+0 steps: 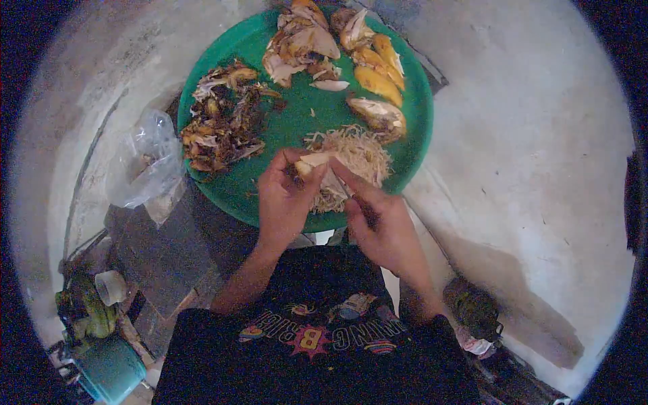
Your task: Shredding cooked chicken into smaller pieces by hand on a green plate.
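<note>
My left hand [288, 197] holds a pale piece of cooked chicken meat [315, 161] between thumb and fingers. Close against it on the right, my right hand [377, 217] grips a small thin blade, probably a knife [341, 182], its handle hidden in the palm. Both hands are above the near part of a round green tray [304, 109]. A heap of shredded chicken [362, 152] lies under and beyond them. Large chicken pieces [301, 43] rest at the tray's far side, yellow-skinned pieces [379, 71] at the right, and bones with dark scraps [223, 121] at the left.
Left of the tray is a clear plastic bag [147, 157]. A small white cup [110, 287] and a turquoise container [111, 369] stand at the lower left. A dark rounded object [472, 309] sits at the lower right, near a pale concrete-like surface [521, 142].
</note>
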